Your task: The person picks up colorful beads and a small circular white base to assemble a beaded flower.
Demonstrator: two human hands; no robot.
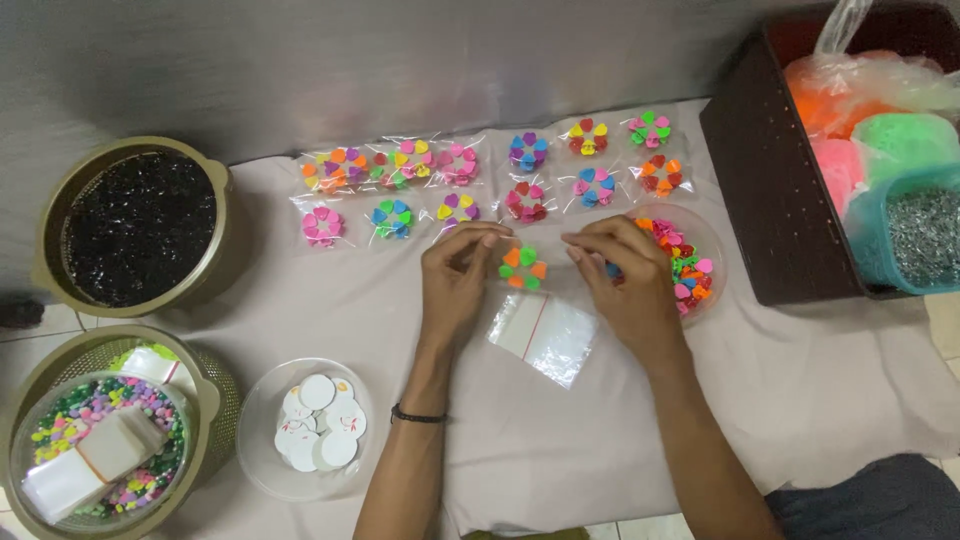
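Looking down from the head camera, I see both hands meeting over a white cloth (pixel 820 400). The left hand (pixel 455 275) and the right hand (pixel 625 275) pinch the two sides of a small clear packet (pixel 523 267) holding a ring of orange and green heart clips; it sits between the fingertips, just above the cloth.

Behind the hands lie the finished packets (pixel 480 180), well over a dozen in two loose rows, each with its own coloured ring. That much looks done.

What seems left: a clear dish of loose heart clips (pixel 690 270) just beside the right hand is partly full, and a small stack of empty zip bags (pixel 545 335) lies near the wrists. A clear bowl of white round cards (pixel 310 425) sits by the left forearm, with plenty in it. At the far left stand a basket of dark beads (pixel 135 225) and a basket of mixed beads (pixel 100 440); a brown crate (pixel 760 180) stands at the right.
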